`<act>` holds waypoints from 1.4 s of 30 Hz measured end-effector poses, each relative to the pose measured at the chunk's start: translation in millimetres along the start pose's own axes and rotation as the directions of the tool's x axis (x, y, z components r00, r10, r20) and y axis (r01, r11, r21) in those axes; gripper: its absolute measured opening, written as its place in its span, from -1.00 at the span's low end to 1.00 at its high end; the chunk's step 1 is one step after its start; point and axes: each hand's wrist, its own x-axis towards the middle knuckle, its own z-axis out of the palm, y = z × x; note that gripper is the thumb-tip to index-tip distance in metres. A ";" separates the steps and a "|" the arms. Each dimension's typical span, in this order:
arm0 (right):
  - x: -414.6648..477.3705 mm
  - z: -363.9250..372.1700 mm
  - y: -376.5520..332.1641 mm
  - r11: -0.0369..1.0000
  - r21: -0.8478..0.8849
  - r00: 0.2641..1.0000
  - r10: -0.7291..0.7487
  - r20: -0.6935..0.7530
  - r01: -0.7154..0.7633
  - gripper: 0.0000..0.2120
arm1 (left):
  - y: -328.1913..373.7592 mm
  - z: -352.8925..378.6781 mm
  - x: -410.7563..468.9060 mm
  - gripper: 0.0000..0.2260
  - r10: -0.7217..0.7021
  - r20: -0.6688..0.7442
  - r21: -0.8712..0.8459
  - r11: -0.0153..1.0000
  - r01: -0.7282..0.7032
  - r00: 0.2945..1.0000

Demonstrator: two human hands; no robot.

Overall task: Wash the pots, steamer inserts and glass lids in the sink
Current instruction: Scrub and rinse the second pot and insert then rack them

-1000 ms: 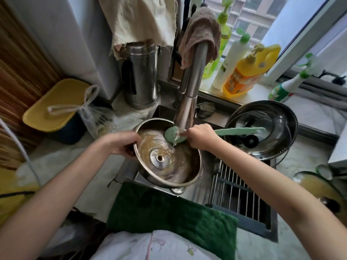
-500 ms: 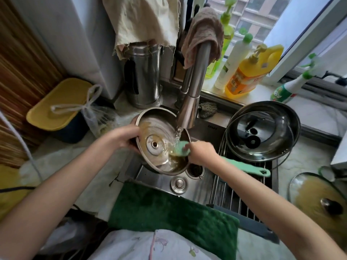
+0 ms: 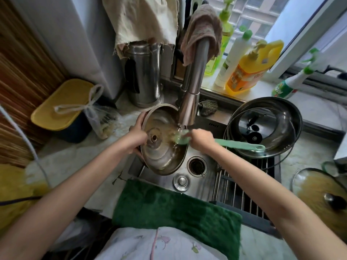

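Note:
My left hand [image 3: 138, 136] grips the left rim of a round steel-rimmed lid [image 3: 161, 156], tilted on edge over the sink [image 3: 163, 180] with its underside toward me. Water runs from the faucet [image 3: 189, 107] onto its upper right part. My right hand [image 3: 201, 140] holds a green long-handled brush [image 3: 242, 144], its head pressed against the lid under the stream. A steel pot [image 3: 290, 117] with a glass lid [image 3: 253, 137] inside rests on the rack at the right. Another glass lid [image 3: 317, 186], soiled brown, lies on the counter at far right.
A drain opening [image 3: 197, 165] and a stopper [image 3: 181, 182] lie in the sink floor. A green towel [image 3: 174, 212] drapes the front edge. A steel canister [image 3: 143, 76], a yellow-lidded bin [image 3: 62, 107], a tied bag [image 3: 101, 119] and soap bottles [image 3: 249, 68] stand around the sink.
The lid has been tipped up from near flat to steeply tilted and shifted left. My right hand and brush slid down with it, the handle swinging around.

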 end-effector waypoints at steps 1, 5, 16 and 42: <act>-0.2 -2.2 1.2 0.997 -0.066 0.991 -0.051 -0.127 0.043 -0.62 | -0.7 1.5 0.9 -0.15 0.031 -0.002 0.051 0.998 -0.030 1.000; -0.7 9.5 3.3 0.979 -0.195 0.955 -0.106 -0.277 0.052 -0.53 | -0.3 10.6 -0.5 -0.23 0.083 -0.073 0.181 0.981 -0.068 0.994; -49.2 52.3 -60.1 0.512 0.854 0.974 -0.134 0.183 -0.090 -0.63 | -26.2 33.7 11.1 -0.17 0.144 -0.268 -0.079 0.982 -0.171 0.953; -26.2 13.2 -7.4 0.873 0.486 0.914 -0.166 0.371 -0.039 -0.73 | -35.4 15.9 6.0 -0.09 0.234 -0.208 -0.201 0.940 -0.275 0.950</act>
